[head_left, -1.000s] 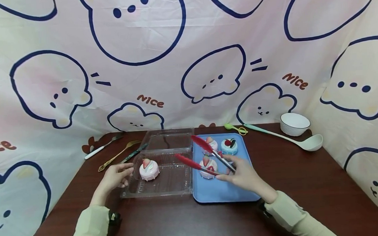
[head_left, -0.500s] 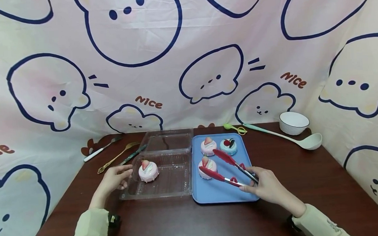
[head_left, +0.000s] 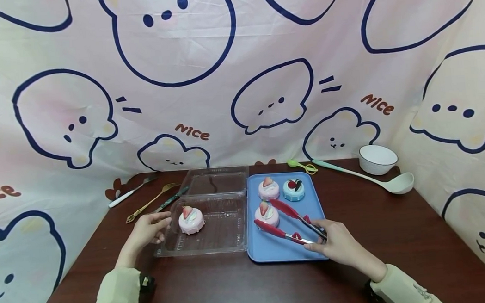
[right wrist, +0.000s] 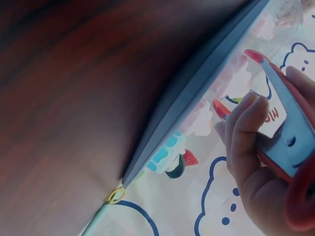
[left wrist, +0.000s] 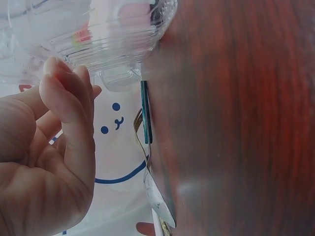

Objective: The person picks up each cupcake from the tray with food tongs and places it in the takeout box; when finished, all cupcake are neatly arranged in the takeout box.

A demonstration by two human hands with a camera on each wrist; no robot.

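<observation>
My right hand (head_left: pixel 337 242) grips a pair of tongs (right wrist: pixel 290 118) with red tips, spread apart. The tips (head_left: pixel 268 228) reach over the blue tray (head_left: pixel 290 248), on either side of the front pink cake (head_left: pixel 267 215), which is topped with a strawberry. Behind it on the tray sit another pink strawberry cake (head_left: pixel 268 189) and a blue cake (head_left: pixel 293 191) with a red berry. My left hand (head_left: pixel 147 230) pinches the left edge of an open clear plastic box (head_left: pixel 227 238). One pink strawberry cake (head_left: pixel 191 221) stands in the left part of that box.
Left of the box lie a white-handled utensil (head_left: pixel 124 196), a gold fork (head_left: pixel 150 203) and a dark green-handled utensil (head_left: pixel 171 199). Behind the tray are small green-yellow scissors (head_left: pixel 303 166). A long ladle (head_left: pixel 398 183) and a white bowl (head_left: pixel 378 159) stand at the back right.
The tongs first moved back to the right from between box and tray, then slightly left and down around the front pink cake. My left hand stays at the box edge.
</observation>
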